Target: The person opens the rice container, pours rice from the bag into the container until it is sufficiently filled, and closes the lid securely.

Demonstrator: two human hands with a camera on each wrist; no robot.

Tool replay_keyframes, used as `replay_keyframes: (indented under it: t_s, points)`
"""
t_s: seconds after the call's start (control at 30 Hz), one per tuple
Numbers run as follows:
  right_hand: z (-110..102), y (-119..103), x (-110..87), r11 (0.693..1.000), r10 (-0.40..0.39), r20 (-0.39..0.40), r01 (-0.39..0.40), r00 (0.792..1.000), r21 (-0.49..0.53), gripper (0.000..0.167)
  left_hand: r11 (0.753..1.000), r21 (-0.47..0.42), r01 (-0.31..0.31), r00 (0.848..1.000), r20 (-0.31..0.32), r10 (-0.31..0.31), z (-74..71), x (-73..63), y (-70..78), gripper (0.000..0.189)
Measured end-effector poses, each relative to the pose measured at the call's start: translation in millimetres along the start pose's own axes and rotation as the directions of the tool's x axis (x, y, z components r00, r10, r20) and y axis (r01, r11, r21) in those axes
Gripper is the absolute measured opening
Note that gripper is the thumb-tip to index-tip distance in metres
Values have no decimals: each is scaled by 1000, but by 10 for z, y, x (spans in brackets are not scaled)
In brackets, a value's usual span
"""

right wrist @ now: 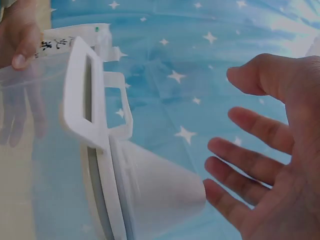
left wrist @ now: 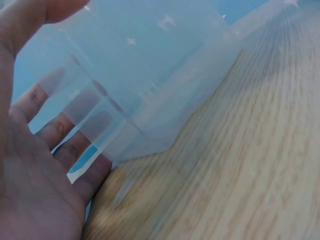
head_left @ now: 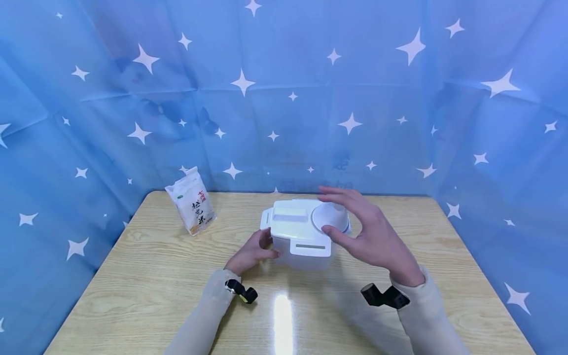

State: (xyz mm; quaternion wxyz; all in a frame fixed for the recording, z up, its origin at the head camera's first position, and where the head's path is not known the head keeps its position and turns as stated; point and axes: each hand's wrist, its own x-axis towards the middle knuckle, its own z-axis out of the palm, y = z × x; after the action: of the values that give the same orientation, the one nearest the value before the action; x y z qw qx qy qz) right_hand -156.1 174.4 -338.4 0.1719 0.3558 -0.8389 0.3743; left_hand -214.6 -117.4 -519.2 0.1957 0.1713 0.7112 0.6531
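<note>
A translucent plastic storage container (head_left: 306,263) with a white lid (head_left: 284,229) stands on the table. My left hand (head_left: 250,254) grips its left side; in the left wrist view the fingers (left wrist: 82,107) show through the clear wall, with the thumb on the near side. On the lid's right half is a white tapered cup-like cap (right wrist: 160,195). My right hand (head_left: 377,236) hovers around this cap, its fingers spread and slightly bent. A gap shows between most of those fingers and the cap in the right wrist view, with the little fingertip right at the cap's end.
A white bag of rice (head_left: 193,204) with dark lettering stands at the table's back left. White side clips (head_left: 310,247) jut out from the lid's edges. Behind the wooden table (head_left: 146,291) hangs a blue curtain (head_left: 288,113) with white stars.
</note>
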Motion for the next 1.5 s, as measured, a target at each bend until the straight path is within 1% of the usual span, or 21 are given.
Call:
replay_keyframes:
  t_s: [0.1,0.2,0.27,0.33,0.47,0.57,0.6,0.67,0.73,0.83,0.9,0.97,1.03,1.07,1.13,1.2,1.33,1.5]
  points:
    - [-32,79,-16,998,24,-31,-22,999,60,58,1000,-4,-4,1000,3,4,4,-7,4,81]
    - [-62,166,-42,987,95,-46,-88,994,137,57,1000,-8,-8,1000,4,8,7,-14,10,80]
    - [-76,234,-61,967,163,-40,-151,986,205,55,1000,-11,-13,1000,7,13,6,-14,12,80]
    - [-85,307,-79,941,222,-26,-207,975,268,54,1000,-11,-15,1000,8,15,6,-14,13,79]
    - [-92,462,-107,884,315,19,-301,949,358,51,1000,-16,-19,1000,13,19,5,-6,8,78]
    - [-105,555,-142,845,385,60,-378,921,378,49,1000,-19,-17,1000,15,17,6,0,3,77]
    - [-113,580,-158,827,409,78,-405,909,389,48,1000,-22,-16,1000,16,17,6,1,2,77]
    - [-131,617,-197,793,454,115,-459,884,400,48,1000,-21,-15,1000,14,15,6,2,0,77]
    - [-146,644,-236,755,497,155,-514,853,406,48,1000,-17,-13,1000,13,14,4,1,0,77]
    - [-145,692,-286,705,523,224,-566,822,427,50,1000,-11,-11,1000,9,11,0,-1,-1,76]
    - [-134,725,-311,664,543,265,-601,797,445,52,1000,-13,-7,1000,9,7,1,-3,2,77]
    - [-117,763,-336,628,549,297,-621,781,470,55,1000,-16,-4,1000,10,4,3,-2,3,77]
    - [-101,801,-362,585,566,317,-641,761,496,58,1000,-22,1,1000,10,0,10,-3,9,78]
    - [-93,818,-375,568,570,323,-647,755,510,59,1000,-23,0,1000,12,0,12,-2,9,78]
    - [-74,860,-403,543,568,335,-648,752,534,59,1000,-23,-2,1000,12,2,15,-1,10,79]
    - [-55,896,-428,527,562,343,-645,753,553,58,1000,-23,-4,1000,11,5,16,5,1,78]
    - [-9,958,-450,524,548,350,-637,760,565,56,1000,-21,-13,1000,9,13,14,8,-6,79]
    - [37,997,-453,520,559,354,-650,749,554,57,1000,-17,-11,1000,7,11,5,7,-6,79]
